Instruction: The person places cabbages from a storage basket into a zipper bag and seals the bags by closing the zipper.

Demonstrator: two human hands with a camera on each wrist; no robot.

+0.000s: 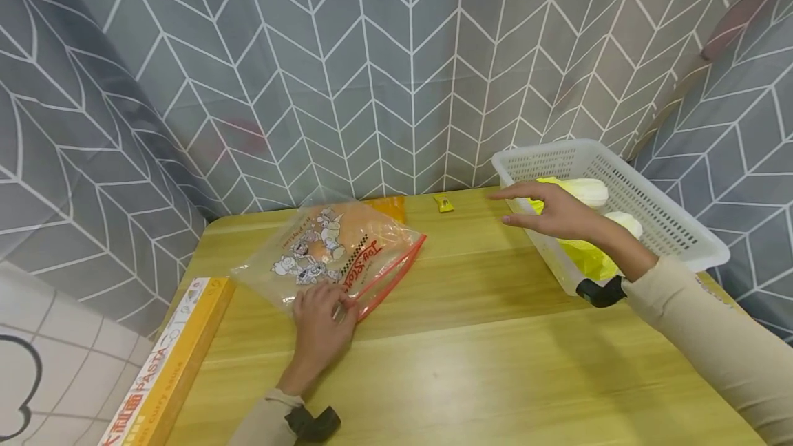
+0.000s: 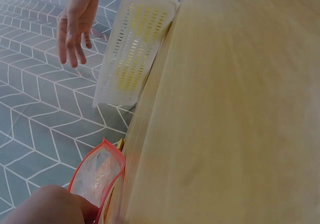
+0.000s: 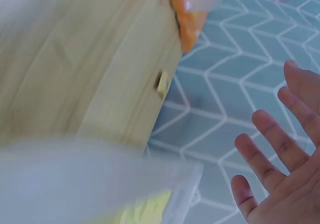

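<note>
A clear zip bag (image 1: pixel 310 239) with a red zip edge and cartoon print lies at the left of the table. My left hand (image 1: pixel 322 329) pinches its edge near the zip; in the left wrist view the mouth of the bag (image 2: pixel 97 176) gapes. Over the left side of a white plastic basket (image 1: pixel 665 205) hovers my right hand (image 1: pixel 557 212), holding nothing. Its fingers (image 3: pixel 272 134) are spread and fairly straight in the right wrist view. Inside the basket are pale items in yellow wrapping (image 1: pixel 588 193), partly hidden by that hand.
A small yellow packet (image 1: pixel 443 203) lies near the back edge of the table (image 1: pixel 434 377). An orange packet (image 1: pixel 390 208) is partly covered by the bag. Along the left edge sits a long pasta box (image 1: pixel 180 356). A grey patterned curtain (image 1: pixel 396 74) hangs behind.
</note>
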